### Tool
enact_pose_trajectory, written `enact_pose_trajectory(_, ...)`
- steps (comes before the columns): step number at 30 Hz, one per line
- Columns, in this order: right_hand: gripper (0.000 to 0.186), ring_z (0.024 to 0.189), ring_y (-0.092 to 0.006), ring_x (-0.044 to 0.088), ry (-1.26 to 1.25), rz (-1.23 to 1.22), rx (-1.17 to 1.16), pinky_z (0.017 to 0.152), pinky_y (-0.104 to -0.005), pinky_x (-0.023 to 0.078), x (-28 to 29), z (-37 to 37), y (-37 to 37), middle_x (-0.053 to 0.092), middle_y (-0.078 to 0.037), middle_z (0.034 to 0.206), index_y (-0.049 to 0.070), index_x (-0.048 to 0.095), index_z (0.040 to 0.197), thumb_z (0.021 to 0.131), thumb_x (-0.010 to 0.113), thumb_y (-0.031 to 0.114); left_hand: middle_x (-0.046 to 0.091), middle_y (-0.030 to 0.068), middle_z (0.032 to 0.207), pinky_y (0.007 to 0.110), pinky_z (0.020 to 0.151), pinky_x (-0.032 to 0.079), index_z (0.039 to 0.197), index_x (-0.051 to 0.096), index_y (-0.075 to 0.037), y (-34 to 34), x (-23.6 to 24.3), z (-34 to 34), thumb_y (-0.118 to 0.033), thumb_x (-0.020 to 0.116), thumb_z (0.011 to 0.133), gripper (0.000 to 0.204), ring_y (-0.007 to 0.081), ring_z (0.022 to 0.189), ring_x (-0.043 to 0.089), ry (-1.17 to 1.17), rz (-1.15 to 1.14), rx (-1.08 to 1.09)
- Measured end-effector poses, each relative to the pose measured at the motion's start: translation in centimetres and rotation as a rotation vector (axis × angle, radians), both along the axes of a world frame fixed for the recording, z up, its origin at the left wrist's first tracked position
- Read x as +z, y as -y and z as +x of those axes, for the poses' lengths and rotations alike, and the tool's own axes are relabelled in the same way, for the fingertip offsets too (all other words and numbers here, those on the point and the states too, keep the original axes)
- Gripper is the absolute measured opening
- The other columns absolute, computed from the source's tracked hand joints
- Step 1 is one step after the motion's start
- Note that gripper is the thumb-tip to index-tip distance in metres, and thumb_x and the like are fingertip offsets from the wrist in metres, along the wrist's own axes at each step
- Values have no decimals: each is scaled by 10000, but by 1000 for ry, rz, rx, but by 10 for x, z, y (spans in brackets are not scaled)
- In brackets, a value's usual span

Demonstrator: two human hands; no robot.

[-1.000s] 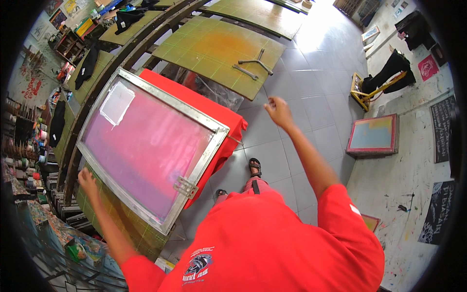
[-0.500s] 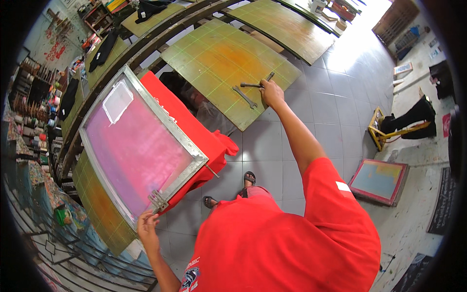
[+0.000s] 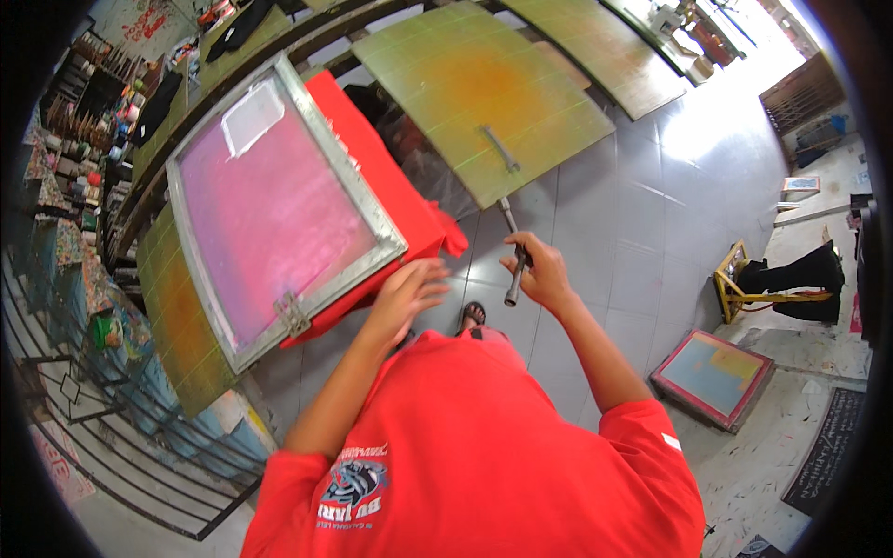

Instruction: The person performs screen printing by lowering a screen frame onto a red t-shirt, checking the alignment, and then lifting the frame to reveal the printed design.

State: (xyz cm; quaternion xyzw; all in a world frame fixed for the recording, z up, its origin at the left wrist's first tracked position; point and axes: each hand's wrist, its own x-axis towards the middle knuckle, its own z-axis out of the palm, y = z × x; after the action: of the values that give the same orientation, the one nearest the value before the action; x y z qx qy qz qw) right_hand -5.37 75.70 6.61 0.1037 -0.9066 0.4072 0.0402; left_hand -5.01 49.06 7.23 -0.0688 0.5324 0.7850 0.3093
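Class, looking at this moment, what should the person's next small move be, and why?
Probably carry the long wrench leftward toward the screen frame: the right hand grips it apart from the frame, while the left hand, holding nothing visible, is beside the frame's right corner.

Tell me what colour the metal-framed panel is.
The panel is pink, shading to purple; best seen in the head view.

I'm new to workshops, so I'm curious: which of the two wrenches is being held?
The branched, rod-like wrench, in the person's right hand. The other, a flat wrench, lies on the yellow-green board just beyond.
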Motion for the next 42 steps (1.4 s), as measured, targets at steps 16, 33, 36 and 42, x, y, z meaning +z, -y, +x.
enact_pose_trajectory(16, 405, 651, -298, 622, -66, 116, -149, 566, -416, 471, -86, 100, 135, 630, -105, 734, 155, 549, 1237, 840, 618, 184, 593, -1, 1015, 342, 842, 472, 1163, 551, -102, 24, -104, 26, -249, 406, 1010, 257, 141, 919, 583, 396, 231, -143)
enact_pose_trajectory(33, 398, 519, -101, 473, 1062, -2053, -68, 537, -247, 452, -134, 82, 144, 552, -15, 678, 58, 568, 1071, 995, 400, 411, 615, 7, 1002, 307, 799, 453, 1102, 576, -97, 30, -110, 11, -295, 459, 995, 254, 113, 889, 563, 195, 86, -123)
enact_pose_trajectory(36, 551, 742, -177, 611, 1093, -1970, -259, 762, -352, 510, -112, 84, 154, 611, -88, 872, 35, 550, 1088, 995, 293, 514, 607, 26, 936, 297, 748, 484, 1008, 576, -83, 30, -116, 10, -271, 487, 985, 209, 112, 820, 571, 177, 193, -110)
enact_pose_trajectory(42, 486, 1118, -303, 503, 43, -58, -748, 944, -474, 408, -112, 142, 153, 470, -209, 1264, -8, 479, 1126, 830, 687, 317, 622, 53, 932, 319, 813, 522, 972, 567, -72, 17, -108, 17, -275, 515, 973, 210, 175, 909, 630, 280, 168, 22)
